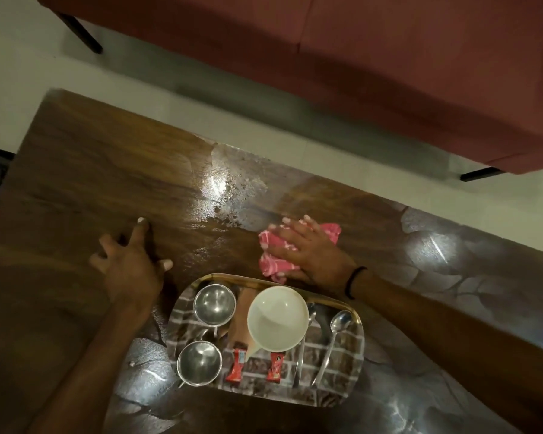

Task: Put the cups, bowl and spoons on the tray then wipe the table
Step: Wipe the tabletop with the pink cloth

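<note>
An oval brick-patterned tray (351,368) lies near the front edge of the wooden table (107,170). On it stand two steel cups (214,304) (199,363), a white bowl (277,319), two spoons (332,343) (304,343) and two red sachets (237,364). My right hand (308,249) presses flat on a crumpled pink cloth (273,258) just behind the tray. My left hand (132,264) rests on the table left of the tray, fingers spread and holding nothing.
A wet, shiny patch (226,189) with droplets lies on the table beyond the cloth. A red sofa (358,57) on black legs stands across the pale floor past the table's far edge.
</note>
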